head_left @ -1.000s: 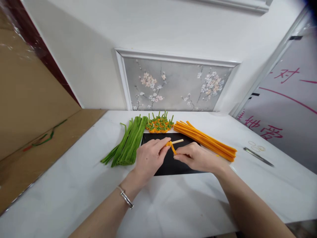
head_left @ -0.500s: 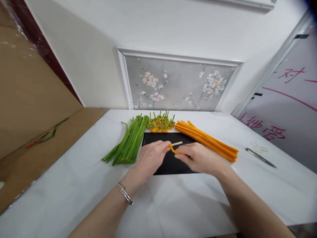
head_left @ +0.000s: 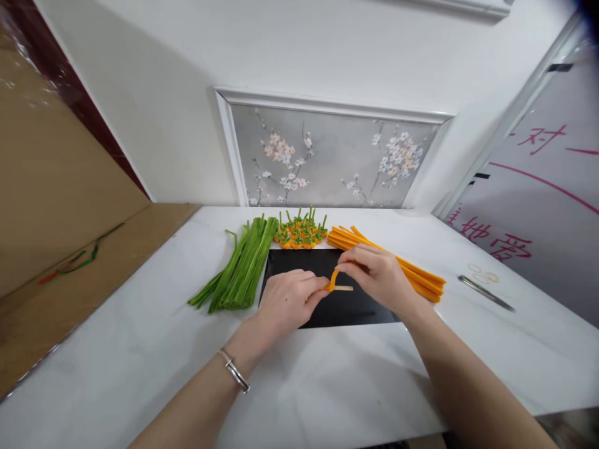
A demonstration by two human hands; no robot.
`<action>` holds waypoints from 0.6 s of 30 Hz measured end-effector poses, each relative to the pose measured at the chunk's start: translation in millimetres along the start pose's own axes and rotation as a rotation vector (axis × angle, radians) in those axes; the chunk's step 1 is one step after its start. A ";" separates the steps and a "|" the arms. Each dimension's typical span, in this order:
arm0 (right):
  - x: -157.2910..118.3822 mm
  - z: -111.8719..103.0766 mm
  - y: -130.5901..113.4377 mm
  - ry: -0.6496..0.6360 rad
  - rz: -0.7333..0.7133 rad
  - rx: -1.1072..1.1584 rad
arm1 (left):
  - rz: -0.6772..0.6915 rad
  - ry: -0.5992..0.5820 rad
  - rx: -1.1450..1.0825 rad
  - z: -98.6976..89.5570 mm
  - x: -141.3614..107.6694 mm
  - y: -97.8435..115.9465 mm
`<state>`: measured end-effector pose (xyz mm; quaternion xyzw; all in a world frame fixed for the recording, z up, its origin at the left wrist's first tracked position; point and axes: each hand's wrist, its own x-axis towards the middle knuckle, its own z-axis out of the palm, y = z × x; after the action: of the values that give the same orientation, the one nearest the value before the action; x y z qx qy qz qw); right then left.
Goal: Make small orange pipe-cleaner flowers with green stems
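Over a black mat (head_left: 327, 313), my left hand (head_left: 291, 299) pinches a thin pale stick (head_left: 344, 288) together with an orange pipe cleaner (head_left: 334, 279) that wraps around it. The stick's bare end points right. My right hand (head_left: 378, 274) grips the pipe cleaner's other end and holds it up above the stick. A bundle of green pipe cleaners (head_left: 246, 265) lies to the left of my left hand. Behind my right hand is a bundle of orange pipe cleaners (head_left: 423, 280), partly covered by it. Small orange-and-green pieces with upright stems (head_left: 300, 231) stand behind the mat.
Tweezers (head_left: 486, 293) and several pale rings (head_left: 490, 277) lie on the white table (head_left: 528, 349) at the right. Cardboard (head_left: 60, 149) borders the left side. A white wall with a framed flower panel (head_left: 332, 156) rises behind; a board with red writing (head_left: 528, 187) stands right.
My right hand has lifted, pulling the pipe cleaner from low right of the stick to above it. The stick has tipped from slanting up to nearly level.
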<state>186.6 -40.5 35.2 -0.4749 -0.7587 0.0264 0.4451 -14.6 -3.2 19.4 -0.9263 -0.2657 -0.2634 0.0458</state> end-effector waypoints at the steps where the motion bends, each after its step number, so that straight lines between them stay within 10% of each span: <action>1: 0.3 0.8 2.1 0.000 0.024 0.002 | 0.013 0.009 -0.014 0.4 0.0 0.6; 18: -5.9 2.1 9.0 -0.494 0.076 -0.039 | -0.162 0.153 -0.085 -3.7 0.0 0.0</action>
<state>192.3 -39.2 26.0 -0.4909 -0.8263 0.1440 0.2357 -16.4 -4.0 22.6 -0.8801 -0.3239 -0.3471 0.0051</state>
